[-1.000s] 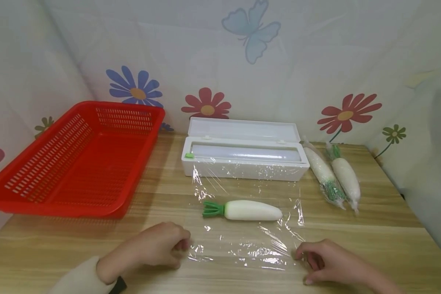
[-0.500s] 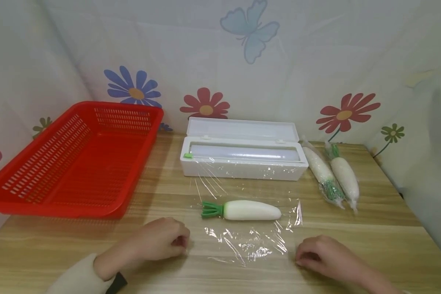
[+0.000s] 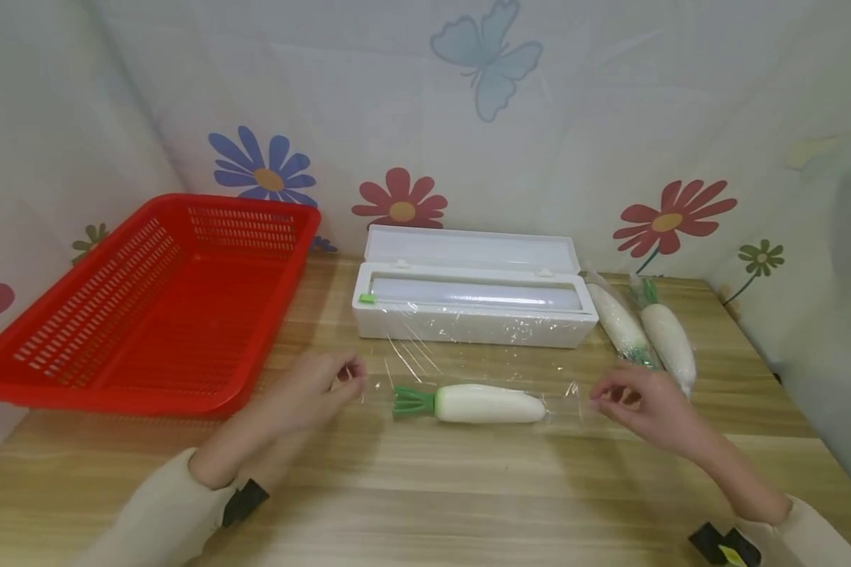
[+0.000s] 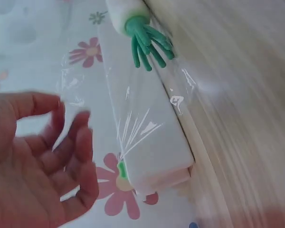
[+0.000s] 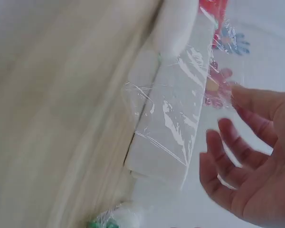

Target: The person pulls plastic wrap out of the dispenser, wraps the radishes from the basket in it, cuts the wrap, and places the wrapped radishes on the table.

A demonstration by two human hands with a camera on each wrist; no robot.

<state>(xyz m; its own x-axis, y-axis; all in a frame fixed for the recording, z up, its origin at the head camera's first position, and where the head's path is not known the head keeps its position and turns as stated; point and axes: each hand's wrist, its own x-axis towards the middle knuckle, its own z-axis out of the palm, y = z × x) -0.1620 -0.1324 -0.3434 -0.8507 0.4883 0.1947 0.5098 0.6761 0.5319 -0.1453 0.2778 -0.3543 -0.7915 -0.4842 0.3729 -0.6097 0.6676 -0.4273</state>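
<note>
A white radish [image 3: 489, 404] with green stalk ends lies crosswise on a sheet of cling film [image 3: 570, 403], which now laps over it. My left hand [image 3: 319, 386] pinches one front corner of the film between thumb and forefinger, left of the stalks. Opposite, my right hand [image 3: 645, 405] pinches the other corner, to the right of the radish's tip. Both wrist views show the remaining fingers of the left hand [image 4: 47, 161] and right hand [image 5: 256, 147] loosely bent. Behind the radish, the film runs up to a white dispenser box [image 3: 468, 327] with its lid raised.
On the left stands a red plastic basket [image 3: 255, 346]. Two radishes wrapped in film lie at the right, one radish [image 3: 670, 342] outermost and another radish [image 3: 613, 319] beside the box, partly behind my right hand. A printed curtain [image 3: 397, 94] hangs at the back.
Both hands have moved forward, away from the body, bringing the film's near edge up and over the radish. The radish and the box have stayed where they were.
</note>
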